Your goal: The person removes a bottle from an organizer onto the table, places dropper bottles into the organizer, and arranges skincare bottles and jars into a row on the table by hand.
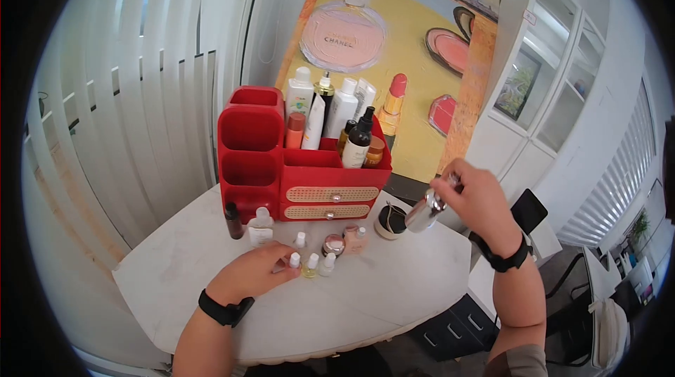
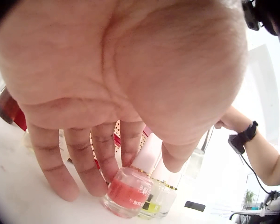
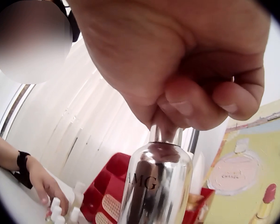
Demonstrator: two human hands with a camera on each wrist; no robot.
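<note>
My right hand (image 1: 478, 197) grips a shiny silver bottle (image 1: 424, 212) by its narrow top, holding it tilted above the table. In the right wrist view, dark letters show on the mirrored body of the bottle (image 3: 154, 186). My left hand (image 1: 256, 273) is low at the table, thumb and index finger pinching the white cap of a small nail polish bottle (image 2: 127, 193) with red liquid. Right beside it stand a yellowish nail polish bottle (image 1: 310, 266) and a clear one (image 1: 327, 265), both white-capped. Another white-capped bottle (image 1: 301, 240) is just behind.
A red organizer (image 1: 302, 176) full of bottles and tubes stands at the back. Before it are a dark bottle (image 1: 233, 222), a clear bottle (image 1: 261, 229), a round jar (image 1: 333, 245) and a pink bottle (image 1: 354, 238). A black-topped round container (image 1: 390, 222) sits right of these.
</note>
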